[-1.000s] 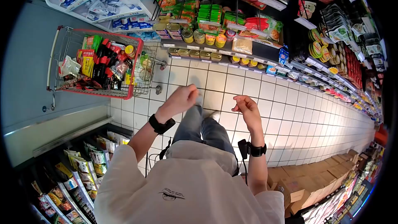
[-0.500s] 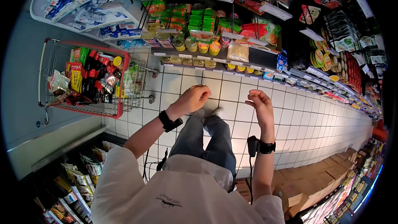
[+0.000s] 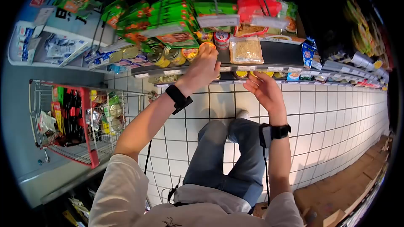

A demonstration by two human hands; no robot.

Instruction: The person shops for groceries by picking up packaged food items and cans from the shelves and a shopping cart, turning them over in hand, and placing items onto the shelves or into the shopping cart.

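My left hand [image 3: 203,68] is at the front of the shelf, its fingertips at a yellow can with a red-orange lid [image 3: 207,45]. The fingers are bent over the lid, and whether they grip it is hidden. Beside it stand another yellow can [image 3: 190,53], a metal-topped can [image 3: 174,56] and a pink can [image 3: 221,40]. A clear bag of beige food [image 3: 246,50] lies to the right. My right hand [image 3: 265,91] is held below the shelf edge, fingers apart, with nothing in it.
A red-rimmed cart [image 3: 87,122] full of packets and bottles stands at the left. Green packets [image 3: 168,21] and red packets [image 3: 257,10] hang above the cans. A blue packet [image 3: 308,53] sits at the shelf edge. Cardboard boxes [image 3: 336,189] line the lower right.
The view has moved closer to the shelf. My left hand has reached forward to the cans, and my right hand has opened near the shelf edge. The cart appears lower and further left.
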